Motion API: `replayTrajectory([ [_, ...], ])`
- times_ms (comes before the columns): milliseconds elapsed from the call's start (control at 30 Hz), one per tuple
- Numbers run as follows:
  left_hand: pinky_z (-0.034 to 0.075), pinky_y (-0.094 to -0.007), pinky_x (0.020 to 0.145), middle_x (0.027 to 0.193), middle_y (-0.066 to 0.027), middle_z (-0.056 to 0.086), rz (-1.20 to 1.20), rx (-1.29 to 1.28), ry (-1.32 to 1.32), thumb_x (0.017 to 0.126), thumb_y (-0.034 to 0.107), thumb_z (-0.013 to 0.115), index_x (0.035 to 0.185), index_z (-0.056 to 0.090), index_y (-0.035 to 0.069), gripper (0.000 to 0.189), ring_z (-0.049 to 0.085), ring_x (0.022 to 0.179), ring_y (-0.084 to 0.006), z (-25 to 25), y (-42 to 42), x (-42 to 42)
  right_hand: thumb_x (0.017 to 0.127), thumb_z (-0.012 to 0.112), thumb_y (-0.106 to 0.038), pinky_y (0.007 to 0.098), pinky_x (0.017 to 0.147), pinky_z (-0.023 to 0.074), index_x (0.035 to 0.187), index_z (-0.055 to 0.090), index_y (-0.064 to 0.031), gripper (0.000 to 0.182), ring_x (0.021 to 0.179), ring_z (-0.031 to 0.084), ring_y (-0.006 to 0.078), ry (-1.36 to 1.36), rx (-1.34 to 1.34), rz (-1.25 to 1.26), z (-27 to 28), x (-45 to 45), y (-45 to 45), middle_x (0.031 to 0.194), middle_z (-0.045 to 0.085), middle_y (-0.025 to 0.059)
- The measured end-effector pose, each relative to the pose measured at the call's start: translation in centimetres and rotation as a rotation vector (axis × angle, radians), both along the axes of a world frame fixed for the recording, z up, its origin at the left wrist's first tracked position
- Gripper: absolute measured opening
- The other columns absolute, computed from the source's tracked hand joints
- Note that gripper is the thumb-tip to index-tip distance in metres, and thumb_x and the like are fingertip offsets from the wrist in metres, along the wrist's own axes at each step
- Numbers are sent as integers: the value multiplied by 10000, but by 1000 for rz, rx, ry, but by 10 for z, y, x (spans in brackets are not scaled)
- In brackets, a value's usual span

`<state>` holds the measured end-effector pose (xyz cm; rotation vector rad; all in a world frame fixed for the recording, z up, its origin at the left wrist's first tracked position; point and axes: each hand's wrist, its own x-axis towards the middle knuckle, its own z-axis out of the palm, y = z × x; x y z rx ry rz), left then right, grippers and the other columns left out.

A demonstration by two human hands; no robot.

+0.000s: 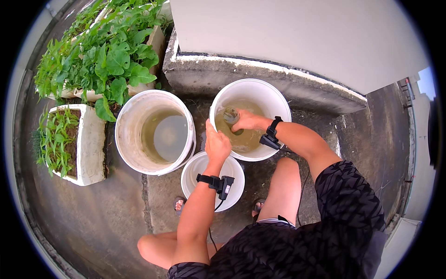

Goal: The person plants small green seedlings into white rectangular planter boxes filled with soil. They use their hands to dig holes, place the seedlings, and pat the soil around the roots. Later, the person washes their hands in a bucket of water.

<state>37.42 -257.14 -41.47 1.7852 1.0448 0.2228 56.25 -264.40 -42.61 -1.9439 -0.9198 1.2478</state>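
My left hand (216, 143) grips the near left rim of a white plastic bucket (285, 104) that holds murky, yellowish water (249, 139). Inside this bucket, my right hand (245, 119) is closed around a clear, cup-like container (230, 115) at the water; its lower part is hard to make out. Left of it stands a second white bucket (128, 130), stained inside, with cloudy water in its bottom. Below my left hand is a smaller white bucket (237, 181), partly hidden by my left forearm. Black straps with small devices sit on both wrists.
Leafy green plants (115, 62) grow in boxes at the upper left. A white planter (92, 146) with seedlings stands left of the stained bucket. A concrete ledge (223, 75) and a pale wall (285, 38) rise behind the buckets. The concrete floor (115, 209) looks damp.
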Motion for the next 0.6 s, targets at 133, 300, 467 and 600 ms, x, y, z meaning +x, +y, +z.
replayTrajectory([
  [133,459,-532,1028,1473,-284,507,-52,-21,103,979,207,496,1592,226,13,697,587,1248,-459,9,2,3,692,782,-130,364,1002,492,1362,570,-27,710,1132,622,236,-75,127,71,47,5,-15,1219,684,124],
  [300,503,-516,979,1309,-251,647,-25,132,127,1003,363,562,1499,434,30,611,646,1171,-434,17,6,-21,689,773,-122,353,990,497,1352,574,-29,698,1116,619,215,-165,190,209,116,-16,-22,1198,685,112],
  [467,562,-388,709,908,-189,760,150,260,-324,979,203,648,1045,756,7,234,737,745,-284,63,28,-95,666,754,-102,348,883,528,1245,619,-17,600,986,652,195,-138,211,406,152,-30,-43,1073,710,105],
  [600,544,-322,772,940,-98,749,474,419,-249,986,142,646,1088,736,-13,206,681,814,-154,68,64,-154,673,754,-114,352,905,523,1221,612,4,578,964,650,209,-106,159,496,154,-44,-54,1055,714,102],
])
